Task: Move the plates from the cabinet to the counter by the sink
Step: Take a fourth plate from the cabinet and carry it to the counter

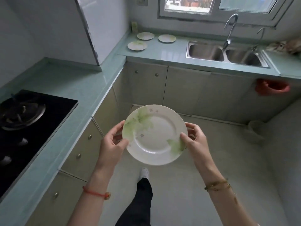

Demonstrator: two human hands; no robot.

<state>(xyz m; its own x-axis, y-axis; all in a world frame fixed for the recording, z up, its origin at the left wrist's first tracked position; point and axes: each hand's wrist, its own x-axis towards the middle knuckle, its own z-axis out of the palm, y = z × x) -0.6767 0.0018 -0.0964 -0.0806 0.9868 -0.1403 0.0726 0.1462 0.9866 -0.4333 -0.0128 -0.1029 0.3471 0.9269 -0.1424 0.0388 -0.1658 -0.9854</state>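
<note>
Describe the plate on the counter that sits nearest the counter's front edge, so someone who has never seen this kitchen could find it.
Find the double sink under the window, then look left along the green counter toward the corner. Three plates lie there; this plate is the leftmost, alone in front of the other two.

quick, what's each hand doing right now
Left hand: closed on the plate, gripping its left rim.
Right hand: closed on the same plate's right rim.

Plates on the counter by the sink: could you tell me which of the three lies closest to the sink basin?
The back-right plate, the one nearest the sink. The back-left plate and the front plate both lie further left, towards the corner.
</note>
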